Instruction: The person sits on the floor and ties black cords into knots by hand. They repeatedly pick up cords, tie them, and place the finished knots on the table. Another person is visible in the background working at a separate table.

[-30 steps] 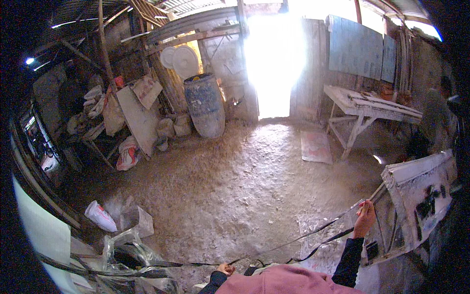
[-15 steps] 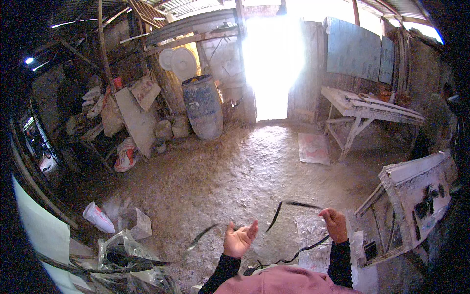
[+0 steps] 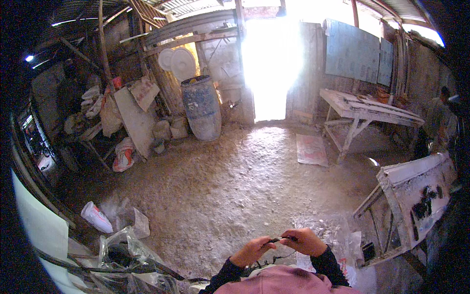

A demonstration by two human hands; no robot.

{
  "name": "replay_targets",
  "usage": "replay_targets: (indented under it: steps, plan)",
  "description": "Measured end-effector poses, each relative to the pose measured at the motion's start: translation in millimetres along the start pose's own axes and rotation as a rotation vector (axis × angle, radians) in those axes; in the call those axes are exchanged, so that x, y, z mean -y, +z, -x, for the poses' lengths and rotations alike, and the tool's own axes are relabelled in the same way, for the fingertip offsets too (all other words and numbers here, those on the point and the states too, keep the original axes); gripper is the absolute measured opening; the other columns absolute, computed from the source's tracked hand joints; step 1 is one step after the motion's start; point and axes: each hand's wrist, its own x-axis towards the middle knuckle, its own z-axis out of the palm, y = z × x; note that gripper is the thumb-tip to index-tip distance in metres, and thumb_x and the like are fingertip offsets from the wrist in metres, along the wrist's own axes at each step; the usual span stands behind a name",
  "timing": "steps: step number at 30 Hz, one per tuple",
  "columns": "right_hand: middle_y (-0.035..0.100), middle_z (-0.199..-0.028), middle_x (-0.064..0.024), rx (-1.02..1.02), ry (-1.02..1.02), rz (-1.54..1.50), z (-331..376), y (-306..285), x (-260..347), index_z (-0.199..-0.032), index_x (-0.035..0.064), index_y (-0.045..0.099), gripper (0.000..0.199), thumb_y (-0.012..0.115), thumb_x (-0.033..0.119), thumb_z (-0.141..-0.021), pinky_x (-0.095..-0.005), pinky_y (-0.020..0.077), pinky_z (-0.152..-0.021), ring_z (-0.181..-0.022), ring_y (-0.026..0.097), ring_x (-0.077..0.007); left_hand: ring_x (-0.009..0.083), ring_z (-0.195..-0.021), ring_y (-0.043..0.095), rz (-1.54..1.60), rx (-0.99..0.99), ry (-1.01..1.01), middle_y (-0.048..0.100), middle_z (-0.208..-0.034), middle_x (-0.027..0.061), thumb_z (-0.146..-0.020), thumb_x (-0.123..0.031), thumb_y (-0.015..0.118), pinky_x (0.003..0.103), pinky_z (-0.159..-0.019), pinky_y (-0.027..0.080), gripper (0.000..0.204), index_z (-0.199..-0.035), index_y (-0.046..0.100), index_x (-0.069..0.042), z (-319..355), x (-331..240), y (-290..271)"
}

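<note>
My left hand (image 3: 252, 251) and my right hand (image 3: 304, 241) are close together just in front of my chest. Both pinch a thin dark strip (image 3: 277, 239), like a cord or wire, that spans the small gap between them. More of the dark strip hangs in loops (image 3: 264, 262) below my hands, partly hidden by my pink top and dark sleeves. The bare dirt floor (image 3: 245, 181) lies beyond.
A blue barrel (image 3: 201, 108) stands by the bright doorway (image 3: 271, 68). A white wooden table (image 3: 364, 110) is at the right wall, a tilted white frame (image 3: 416, 191) nearer right. Clear plastic bags (image 3: 122, 245) and a white sack (image 3: 96, 217) lie lower left. A person (image 3: 440, 117) stands far right.
My hands were spread wide with the strip stretched between them; they have come together in front of me, gathering the strip into a short span.
</note>
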Motion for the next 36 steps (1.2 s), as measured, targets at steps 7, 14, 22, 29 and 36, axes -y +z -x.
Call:
replay_targets:
  steps: [7, 14, 22, 29, 36]
  plan:
    - [0.056, -0.064, -0.0115, -0.086, 0.070, -0.076, 14, -23, 4, -0.083, 0.0040, 0.060, 0.022, 0.056, 0.026, -0.083, -0.0288, 0.0424, -0.053, -0.056, 0.052, -0.0158, 0.0121, -0.068, 0.054, 0.566, -0.176, -0.012, 0.058, -0.079, 0.0047, -0.087, -0.016, 0.050, 0.025, -0.061, 0.044, 0.016, -0.095, 0.056, -0.003, 21, 3, -27]
    - [0.046, -0.051, -0.0033, -0.230, 0.099, -0.075, 27, -40, -7, -0.074, 0.0049, 0.059, 0.022, 0.062, 0.027, -0.079, -0.0259, 0.0340, -0.044, -0.048, 0.039, -0.0080, 0.0154, -0.057, 0.050, 1.060, -0.663, 0.232, 0.052, -0.064, 0.0046, -0.084, -0.028, 0.055, 0.028, -0.053, 0.042, 0.028, -0.094, 0.055, -0.002, 49, 19, -84]
    - [0.048, -0.052, -0.0036, -0.161, 0.051, -0.114, 21, -27, -7, -0.075, 0.0051, 0.060, 0.023, 0.062, 0.028, -0.079, -0.0265, 0.0365, -0.046, -0.049, 0.041, -0.0082, 0.0219, -0.097, 0.051, -0.029, -0.594, -0.012, 0.056, -0.102, 0.0051, -0.086, -0.037, 0.045, 0.040, -0.089, 0.031, 0.037, -0.108, 0.052, -0.008, 29, 22, -87]
    - [0.051, -0.055, -0.0069, 0.035, 0.008, -0.125, 6, -8, 7, -0.079, 0.0053, 0.058, 0.022, 0.059, 0.027, -0.082, -0.0278, 0.0402, -0.048, -0.050, 0.047, -0.0125, 0.0274, -0.096, 0.052, -0.242, -0.075, 0.171, 0.056, -0.099, 0.0120, -0.087, -0.035, 0.045, 0.042, -0.088, 0.030, 0.032, -0.104, 0.054, -0.008, 2, -16, -14]
    - [0.052, -0.058, -0.0082, 0.087, -0.013, -0.137, 0, 0, 7, -0.078, 0.0056, 0.057, 0.020, 0.058, 0.025, -0.082, -0.0288, 0.0412, -0.049, -0.050, 0.048, -0.0148, 0.0221, -0.068, 0.052, -0.027, -0.129, 0.116, 0.051, -0.072, 0.0115, -0.084, -0.021, 0.054, 0.028, -0.064, 0.042, 0.020, -0.082, 0.055, -0.001, 11, -26, -20]
